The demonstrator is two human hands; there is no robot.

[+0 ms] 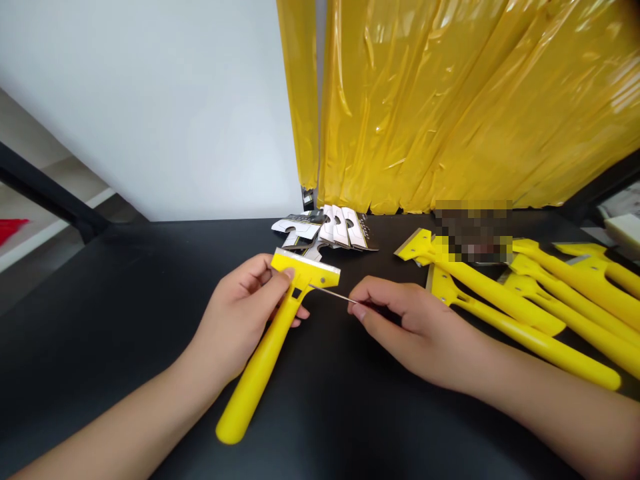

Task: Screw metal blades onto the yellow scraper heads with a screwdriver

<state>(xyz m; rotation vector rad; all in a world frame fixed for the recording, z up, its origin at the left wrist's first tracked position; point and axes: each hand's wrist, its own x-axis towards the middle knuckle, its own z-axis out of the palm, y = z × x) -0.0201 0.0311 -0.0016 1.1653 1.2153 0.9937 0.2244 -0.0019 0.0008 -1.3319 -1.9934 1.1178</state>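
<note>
My left hand (245, 310) is closed on a yellow scraper (263, 363), its thumb on the head and its other fingers behind. The scraper's wide head with a metal blade edge points away from me, and the long handle slants down toward me. In a pinch between thumb and fingers, my right hand (405, 320) holds a thin metal rod (333, 293). The rod's far end meets the scraper head near its neck; whether it touches or only overlaps in view I cannot tell. My right fingers hide the rod's other end.
Several more yellow scrapers (530, 343) lie in a pile on the black table (125, 300) at right. White and black printed cards (345, 227) lie behind my hands. Yellow plastic sheeting (425, 100) and a white panel (165, 107) stand at the back. A pixelated patch covers something behind the pile.
</note>
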